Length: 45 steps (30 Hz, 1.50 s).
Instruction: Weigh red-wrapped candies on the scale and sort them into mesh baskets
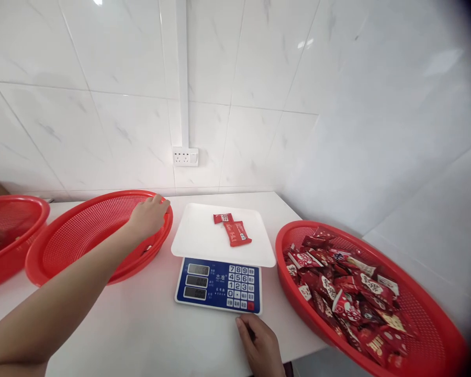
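Three red baskets [98, 235], one scale [220, 256] bearing two red packets [235, 230], one wall socket [186, 156], and two hands [149, 214]; the right basket's heaped packets are too many to count.
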{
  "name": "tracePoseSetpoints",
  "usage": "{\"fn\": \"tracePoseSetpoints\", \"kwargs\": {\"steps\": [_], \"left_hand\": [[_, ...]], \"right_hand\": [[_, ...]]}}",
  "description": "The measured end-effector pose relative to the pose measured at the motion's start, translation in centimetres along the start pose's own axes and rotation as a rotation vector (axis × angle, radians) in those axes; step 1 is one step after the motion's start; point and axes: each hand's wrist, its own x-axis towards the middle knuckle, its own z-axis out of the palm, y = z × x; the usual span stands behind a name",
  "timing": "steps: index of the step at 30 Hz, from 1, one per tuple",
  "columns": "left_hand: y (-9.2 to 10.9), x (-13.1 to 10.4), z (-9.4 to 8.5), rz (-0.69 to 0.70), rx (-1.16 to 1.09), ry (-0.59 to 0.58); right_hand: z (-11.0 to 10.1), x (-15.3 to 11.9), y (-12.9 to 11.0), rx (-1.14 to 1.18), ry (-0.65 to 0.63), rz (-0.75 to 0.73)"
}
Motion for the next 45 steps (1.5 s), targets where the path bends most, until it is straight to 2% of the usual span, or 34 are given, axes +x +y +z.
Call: {"fn": "tracePoseSetpoints", "kwargs": {"steps": [2, 4, 8, 12, 15, 17, 19, 21, 25, 28, 30, 31, 34, 39, 41, 43, 45], "left_hand": [[-0.4, -0.3, -0.5, 0.0, 0.001, 0.006], [0.5, -0.2, -0.5, 0.07, -0.039, 0.0], [4.9, 1.5, 0.8, 0.28, -0.154, -0.014], [9.7, 4.3, 2.8, 0.417, -0.238, -0.053], [11.6, 6.0, 3.9, 0.457, -0.263, -0.086], [11.9, 6.5, 4.2, 0.447, -0.259, -0.096], [11.3, 6.5, 4.1, 0.422, -0.245, -0.1], [9.7, 5.9, 3.6, 0.389, -0.22, -0.098], [4.3, 3.8, 1.7, 0.264, -0.141, -0.092], [0.3, 2.1, 0.1, 0.155, -0.074, -0.141], [-0.9, 1.3, -0.8, 0.155, -0.063, -0.183], [-0.8, 1.0, -1.1, 0.184, -0.071, -0.197], [1.9, 1.2, -1.1, 0.347, -0.13, -0.201], [10.0, 3.2, 0.9, 0.681, -0.209, -0.198], [12.6, 4.0, 1.6, 0.798, -0.233, -0.221], [14.0, 4.6, 2.0, 0.876, -0.256, -0.238], [14.3, 5.0, 2.2, 0.899, -0.277, -0.236]], "right_hand": [[0.0, 0.0, 0.0, 0.003, -0.008, -0.004], [0.0, 0.0, 0.0, 0.001, -0.007, -0.007], [0.4, -0.1, 0.1, 0.008, 0.046, 0.003], [0.8, -0.3, 0.6, 0.01, 0.072, -0.005], [1.1, -0.5, 1.0, 0.004, 0.091, -0.009], [1.2, -0.5, 1.2, 0.004, 0.102, -0.013], [1.2, -0.6, 1.3, 0.01, 0.11, -0.02], [1.3, -0.5, 1.3, 0.012, 0.113, -0.025], [1.3, -0.5, 1.3, -0.004, 0.099, -0.024], [1.3, -0.4, 1.4, -0.014, 0.075, -0.013], [1.4, -0.3, 1.4, -0.022, 0.067, -0.005], [1.4, -0.3, 1.4, -0.025, 0.067, -0.002], [1.6, -0.2, 1.4, -0.027, 0.077, 0.0], [1.4, -0.2, 1.2, -0.022, 0.101, -0.03], [1.2, -0.3, 1.1, -0.018, 0.103, -0.031], [1.2, -0.4, 1.0, -0.014, 0.105, -0.028], [1.2, -0.5, 1.0, -0.012, 0.113, -0.03]]}}
